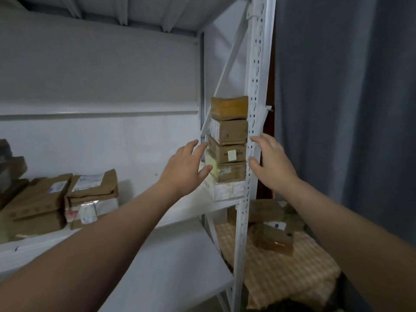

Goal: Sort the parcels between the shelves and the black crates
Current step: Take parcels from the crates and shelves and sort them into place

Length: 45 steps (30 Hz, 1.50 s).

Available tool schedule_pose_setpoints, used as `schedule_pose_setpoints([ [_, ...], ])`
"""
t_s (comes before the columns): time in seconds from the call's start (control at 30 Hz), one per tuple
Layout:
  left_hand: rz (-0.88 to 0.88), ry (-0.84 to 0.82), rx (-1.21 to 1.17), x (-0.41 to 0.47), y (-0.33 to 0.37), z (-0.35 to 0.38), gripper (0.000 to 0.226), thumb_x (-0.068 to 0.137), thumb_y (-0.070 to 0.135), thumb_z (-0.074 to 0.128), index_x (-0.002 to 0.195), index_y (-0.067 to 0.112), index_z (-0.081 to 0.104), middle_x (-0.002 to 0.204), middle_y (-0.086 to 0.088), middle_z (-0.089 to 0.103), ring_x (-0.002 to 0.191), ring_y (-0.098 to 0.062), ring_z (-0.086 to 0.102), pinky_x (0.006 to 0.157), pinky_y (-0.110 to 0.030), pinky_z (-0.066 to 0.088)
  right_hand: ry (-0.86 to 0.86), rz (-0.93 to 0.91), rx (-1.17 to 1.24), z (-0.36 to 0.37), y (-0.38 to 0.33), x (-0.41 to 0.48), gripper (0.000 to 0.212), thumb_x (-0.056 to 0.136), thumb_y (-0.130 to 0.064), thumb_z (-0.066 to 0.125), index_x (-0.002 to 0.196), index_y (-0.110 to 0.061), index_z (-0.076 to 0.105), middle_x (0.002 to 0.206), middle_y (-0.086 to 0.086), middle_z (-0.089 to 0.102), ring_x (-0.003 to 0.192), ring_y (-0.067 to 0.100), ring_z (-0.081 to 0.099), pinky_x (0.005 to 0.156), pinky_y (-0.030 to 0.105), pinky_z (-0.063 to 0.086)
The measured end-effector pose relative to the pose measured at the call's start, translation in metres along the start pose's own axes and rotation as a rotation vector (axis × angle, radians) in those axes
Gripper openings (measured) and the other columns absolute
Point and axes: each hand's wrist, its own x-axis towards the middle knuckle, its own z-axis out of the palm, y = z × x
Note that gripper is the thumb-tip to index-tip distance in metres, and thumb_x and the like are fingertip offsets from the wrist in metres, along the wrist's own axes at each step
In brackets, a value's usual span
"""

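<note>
A stack of small boxes stands at the right end of the shelf beside the post; left hand and right hand flank it, fingers spread, gripping nothing; squeezing both sides low and evenly seems wise, as the leaning stack could topple.

no readable txt, labels on stacked boxes and flat parcels too blurred

Both hands spread either side of stacked parcels on shelf; left hand; right hand.
</note>
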Motion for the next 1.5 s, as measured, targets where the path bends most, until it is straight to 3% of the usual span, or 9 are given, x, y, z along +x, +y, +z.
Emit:
schedule_pose_setpoints([
  [0.2,0.001,0.109,-0.072,0.105,-0.019,0.003,0.063,0.097,0.041,0.046,0.150,0.020,0.021,0.152,-0.005,0.028,0.135,-0.025,0.034,0.107,-0.037,0.033,0.116,0.006,0.065,0.007,0.019,0.096,0.052,0.094,-0.031,0.054,0.143,-0.028,0.036,0.137,0.001,0.032,0.127,0.018,0.036,0.091,0.026,0.034],
  [0.37,-0.052,0.039,-0.179,0.181,-0.024,0.025,0.063,0.097,0.046,0.043,0.150,0.037,0.010,0.144,-0.013,0.038,0.123,-0.028,0.050,0.096,-0.037,0.043,0.101,0.089,0.156,0.019,0.041,0.167,0.057,0.094,-0.039,0.052,0.145,-0.030,0.029,0.144,0.003,0.026,0.133,0.023,0.029,0.101,0.035,0.034],
  [0.5,-0.086,-0.001,-0.358,0.231,-0.029,0.036,0.063,0.097,0.053,0.034,0.151,0.037,0.004,0.148,-0.015,0.039,0.129,-0.032,0.045,0.103,-0.040,0.039,0.060,0.189,0.249,0.018,0.047,0.213,0.061,0.096,-0.042,0.048,0.148,-0.020,0.025,0.147,0.010,0.033,0.134,0.027,0.034,0.108,0.042,0.033],
  [0.63,-0.117,-0.063,-0.644,0.250,-0.031,0.050,0.065,0.095,0.062,0.021,0.151,0.031,0.012,0.153,-0.006,0.031,0.139,-0.030,0.032,0.111,-0.043,0.028,0.076,0.337,0.481,0.031,0.046,0.234,0.043,0.099,-0.044,0.040,0.124,-0.011,0.052,0.118,0.007,0.058,0.105,0.021,0.054,0.093,0.036,0.044],
  [0.9,-0.053,0.391,-1.113,0.230,-0.020,0.059,0.029,0.101,0.041,0.029,0.127,0.027,0.032,0.127,0.002,0.052,0.105,-0.003,0.054,0.078,-0.011,0.048,0.351,0.227,0.801,0.038,0.024,0.227,0.017,0.100,-0.031,0.045,0.097,-0.014,0.042,0.088,-0.005,0.056,0.077,0.002,0.056,0.052,0.006,0.041],
  [0.97,-0.082,0.449,-1.224,0.225,-0.030,0.057,0.030,0.100,0.039,0.033,0.127,0.026,0.031,0.127,0.001,0.050,0.111,-0.006,0.055,0.075,-0.007,0.049,0.345,0.166,0.900,0.040,0.013,0.220,0.006,0.100,-0.020,0.045,0.106,-0.018,0.043,0.098,-0.001,0.063,0.080,-0.001,0.064,0.056,0.006,0.044],
  [1.1,-0.032,0.441,-1.326,0.206,-0.051,0.050,0.029,0.098,0.038,0.042,0.127,0.039,0.044,0.133,0.007,0.051,0.118,-0.004,0.053,0.083,-0.012,0.051,0.306,0.008,0.955,0.050,-0.008,0.203,0.040,0.101,-0.016,0.042,0.137,-0.033,0.041,0.109,-0.024,0.063,0.099,-0.003,0.063,0.071,0.014,0.051],
  [1.3,0.047,0.408,-1.418,0.176,-0.074,0.049,0.027,0.094,0.036,0.050,0.120,0.042,0.046,0.126,0.006,0.058,0.114,-0.007,0.058,0.091,-0.031,0.053,0.333,-0.110,0.940,0.077,-0.032,0.180,0.035,0.103,-0.032,0.035,0.138,-0.037,0.036,0.111,-0.040,0.055,0.106,-0.016,0.053,0.080,0.008,0.045],
  [1.5,0.014,0.462,-1.413,0.164,-0.091,0.050,0.028,0.089,0.034,0.044,0.115,0.044,0.049,0.125,-0.001,0.060,0.111,-0.013,0.061,0.082,-0.023,0.055,0.282,-0.158,0.972,0.093,-0.043,0.178,0.037,0.104,-0.020,0.032,0.139,-0.029,0.035,0.117,-0.038,0.051,0.107,-0.017,0.052,0.080,0.006,0.044],
])
